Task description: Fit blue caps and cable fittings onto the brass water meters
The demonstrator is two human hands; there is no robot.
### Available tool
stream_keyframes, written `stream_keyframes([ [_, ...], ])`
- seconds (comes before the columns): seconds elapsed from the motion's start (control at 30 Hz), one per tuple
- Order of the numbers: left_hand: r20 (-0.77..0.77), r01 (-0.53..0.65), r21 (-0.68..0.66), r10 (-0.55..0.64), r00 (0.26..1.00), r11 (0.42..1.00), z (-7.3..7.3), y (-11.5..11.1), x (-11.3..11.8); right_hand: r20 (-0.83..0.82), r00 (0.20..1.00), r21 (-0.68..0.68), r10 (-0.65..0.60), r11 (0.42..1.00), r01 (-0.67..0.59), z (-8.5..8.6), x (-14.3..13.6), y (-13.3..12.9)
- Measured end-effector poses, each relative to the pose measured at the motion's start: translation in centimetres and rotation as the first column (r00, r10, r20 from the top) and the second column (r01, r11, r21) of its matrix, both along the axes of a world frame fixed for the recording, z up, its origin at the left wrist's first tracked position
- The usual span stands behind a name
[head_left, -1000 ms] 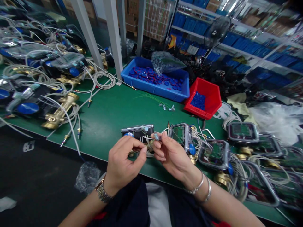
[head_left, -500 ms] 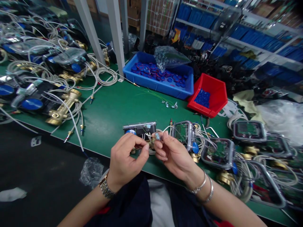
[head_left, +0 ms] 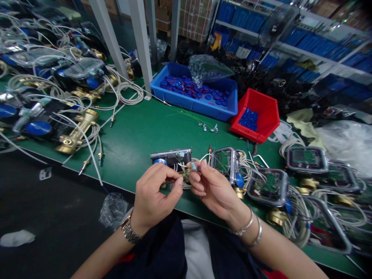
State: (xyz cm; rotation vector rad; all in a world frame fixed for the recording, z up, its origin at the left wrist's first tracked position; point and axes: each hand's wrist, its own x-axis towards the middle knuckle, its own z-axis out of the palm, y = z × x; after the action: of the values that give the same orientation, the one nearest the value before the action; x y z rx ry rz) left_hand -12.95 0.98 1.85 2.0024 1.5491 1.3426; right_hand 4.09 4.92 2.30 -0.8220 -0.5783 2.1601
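Observation:
Between the thumb and fingers of my right hand is a small clear, bluish wire seal. My left hand pinches a thin greenish wire that runs across to the seal. Both hands are close together over the front edge of the green table. Just behind them sits a meter unit with a clear-lidded black box and a blue cap, its lower part partly hidden by my fingers. More seals with thin green wires lie on the table further back.
A blue bin of round blue caps and a red bin of small blue parts stand behind. Meters with coiled cables crowd the left and the right. A grey post rises at the table's back.
The thin wire between my hands now shows more plainly, and the seal is turned slightly in my right fingers. Both hands stay in nearly the same place.

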Motion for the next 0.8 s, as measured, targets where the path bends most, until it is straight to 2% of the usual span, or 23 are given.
stream_keyframes([
  [0.37,0.0,-0.006,-0.004,0.006,1.0,1.0,0.17,0.04,0.04,0.079,0.997,0.103,0.007,0.995,-0.015,-0.38,0.35,0.1],
  [0.63,0.005,-0.015,-0.012,0.015,1.0,1.0,0.31,-0.1,-0.01,0.249,0.966,0.235,-0.072,0.972,0.012,-0.44,0.45,0.14],
  [0.8,0.008,-0.013,-0.009,0.013,1.0,1.0,0.52,-0.09,-0.05,0.314,0.947,0.279,-0.065,0.96,-0.026,-0.47,0.29,0.1],
])
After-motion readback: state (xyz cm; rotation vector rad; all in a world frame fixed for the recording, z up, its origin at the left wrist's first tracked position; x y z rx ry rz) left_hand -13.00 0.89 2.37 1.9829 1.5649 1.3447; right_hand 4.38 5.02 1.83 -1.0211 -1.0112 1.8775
